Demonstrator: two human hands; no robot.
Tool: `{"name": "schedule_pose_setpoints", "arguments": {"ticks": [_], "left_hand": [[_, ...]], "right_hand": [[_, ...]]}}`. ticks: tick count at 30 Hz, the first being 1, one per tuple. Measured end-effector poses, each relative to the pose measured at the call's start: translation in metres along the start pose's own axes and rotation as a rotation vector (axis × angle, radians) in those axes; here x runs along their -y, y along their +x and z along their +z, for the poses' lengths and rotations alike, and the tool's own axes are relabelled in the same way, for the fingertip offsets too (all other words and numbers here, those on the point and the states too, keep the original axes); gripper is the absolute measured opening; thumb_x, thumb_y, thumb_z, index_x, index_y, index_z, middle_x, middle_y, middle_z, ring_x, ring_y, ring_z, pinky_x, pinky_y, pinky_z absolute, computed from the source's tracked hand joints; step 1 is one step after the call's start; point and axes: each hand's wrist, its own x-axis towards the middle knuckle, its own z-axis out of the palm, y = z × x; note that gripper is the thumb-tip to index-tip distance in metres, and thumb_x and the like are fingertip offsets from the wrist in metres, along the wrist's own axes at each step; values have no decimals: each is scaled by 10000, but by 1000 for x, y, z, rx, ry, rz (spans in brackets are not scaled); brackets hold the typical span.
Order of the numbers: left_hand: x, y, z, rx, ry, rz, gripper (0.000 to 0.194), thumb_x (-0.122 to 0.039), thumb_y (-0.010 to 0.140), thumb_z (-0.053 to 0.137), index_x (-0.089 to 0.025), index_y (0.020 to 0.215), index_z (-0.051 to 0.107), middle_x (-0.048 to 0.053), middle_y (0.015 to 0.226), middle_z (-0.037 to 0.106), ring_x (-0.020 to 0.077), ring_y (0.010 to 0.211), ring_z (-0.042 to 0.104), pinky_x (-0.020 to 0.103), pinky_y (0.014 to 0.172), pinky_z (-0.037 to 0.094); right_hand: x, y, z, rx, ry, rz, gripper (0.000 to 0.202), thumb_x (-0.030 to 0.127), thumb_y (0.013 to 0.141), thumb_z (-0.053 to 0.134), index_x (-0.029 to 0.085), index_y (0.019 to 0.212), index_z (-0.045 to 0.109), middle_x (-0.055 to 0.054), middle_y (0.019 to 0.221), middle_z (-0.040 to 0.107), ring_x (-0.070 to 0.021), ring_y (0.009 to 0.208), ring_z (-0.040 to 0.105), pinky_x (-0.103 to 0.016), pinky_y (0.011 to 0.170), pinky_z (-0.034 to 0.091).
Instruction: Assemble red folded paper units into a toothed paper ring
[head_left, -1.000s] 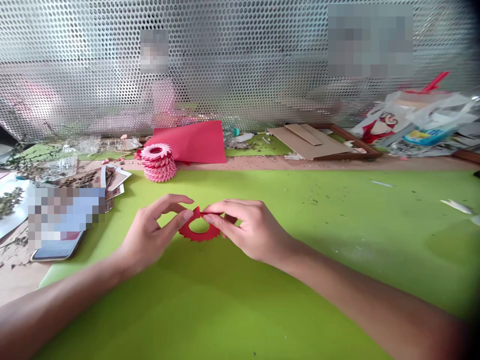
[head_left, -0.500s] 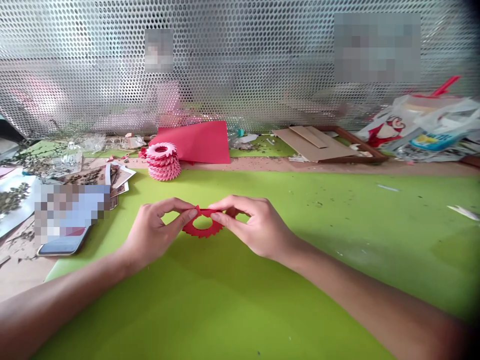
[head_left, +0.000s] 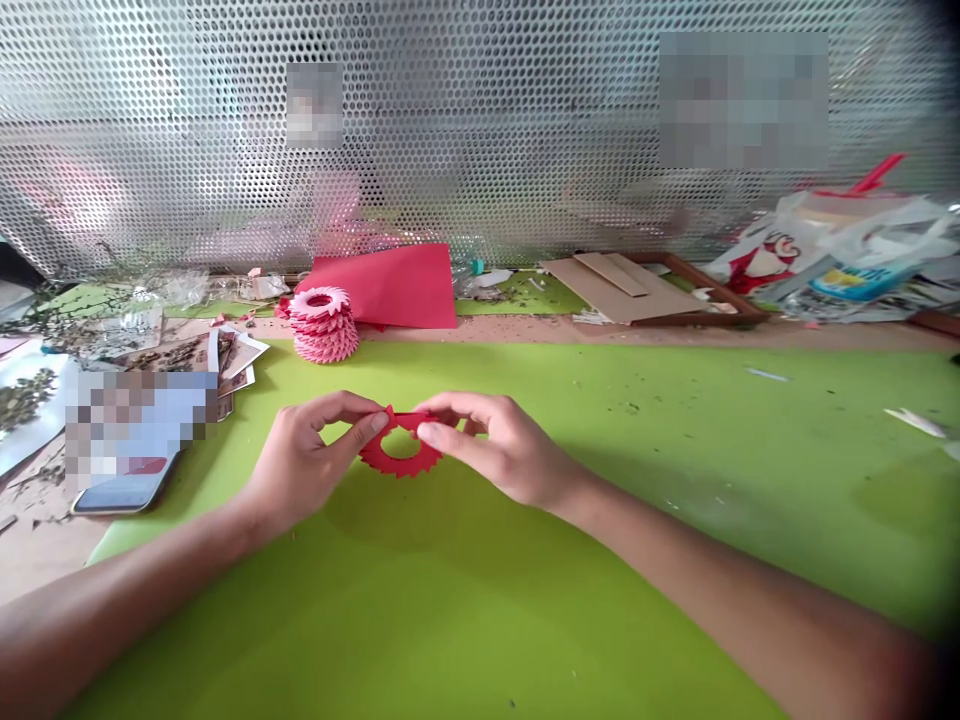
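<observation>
A saw-toothed red paper ring (head_left: 401,466) was just left of the middle of the frame, pinched along its upper edge between two bare hands. The left hand (head_left: 309,455) had its thumb and index finger closed on the ring's upper left, with a small pointed red tip standing up beside the fingertips. The right hand (head_left: 499,450) gripped the upper right in a similar narrow pinch, its thumb on the near side and its other fingers partly hidden behind. Between the two grips ran a short stretch of red edge; the open hole and the free, toothed lower rim lay below it. Whether that rim touched the green mat (head_left: 480,620) could not be told.

Up and to the left of the hands, a stack of pink toothed rings (head_left: 325,332) stood upright, in front of a red sheet (head_left: 409,285). A smartphone (head_left: 124,494), partly blurred out, lay at the left of the frame, and brown cardboard pieces (head_left: 615,295) lay at the upper right.
</observation>
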Motion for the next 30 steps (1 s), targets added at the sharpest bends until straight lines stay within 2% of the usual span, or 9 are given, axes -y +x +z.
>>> {"name": "schedule_pose_setpoints", "arguments": {"ticks": [2,5,8,10,13,16,18,22,30], "left_hand": [[1,1,-1,-7,-16,-23,272,-439,903,611,-196,874,729,8,786,755,166,715,690,251,671,521],[3,3,-3,-4,-36,-57,279,-440,902,609,-183,867,712,23,799,759,176,728,701,266,687,531],[6,5,-4,16,3,-56,275,-434,910,594,-184,979,684,44,896,769,196,800,721,271,664,535],[8,6,-5,-22,129,52,297,-413,905,601,-188,1091,653,69,1018,762,223,905,717,306,717,541],[7,6,-8,-109,427,348,328,-365,891,625,-199,1173,639,82,1102,750,253,992,690,401,894,488],[5,5,-9,-119,618,552,308,-347,903,623,-218,1180,658,70,1149,745,252,996,685,407,909,440],[3,5,-10,-121,682,615,271,-340,912,620,-222,1149,678,59,1160,746,252,993,686,399,889,427],[0,5,-12,-135,757,699,156,-314,922,625,-233,1017,718,25,1000,786,240,909,693,392,875,409],[-1,7,-13,-180,784,772,88,-256,932,627,-218,941,705,-8,942,795,202,852,702,367,843,405]], "right_hand": [[-1,1,0,32,20,28,260,375,912,629,144,952,740,-45,820,734,-120,614,590,-224,516,421],[-2,2,0,2,30,58,252,362,917,615,138,882,727,-38,775,712,-116,582,560,-235,515,405],[-4,3,-1,-30,31,52,247,356,918,613,141,843,708,-31,757,699,-125,612,580,-247,560,433],[-5,3,-2,-27,33,49,255,372,922,613,141,876,711,-40,775,709,-133,632,600,-254,574,450],[-5,2,-1,-4,45,57,288,415,922,621,140,917,704,-46,771,712,-134,612,610,-250,543,457],[-5,1,1,33,55,54,312,440,919,624,137,888,688,-30,714,682,-117,548,583,-234,492,439],[-4,0,2,50,63,62,322,449,915,628,133,891,688,-32,712,679,-120,562,593,-234,503,453],[-3,-1,4,66,99,103,348,471,904,636,129,921,700,-38,723,679,-134,601,607,-251,541,487],[-5,-3,11,76,170,132,365,480,907,630,135,1007,694,-47,791,689,-129,619,615,-255,569,508]]}}
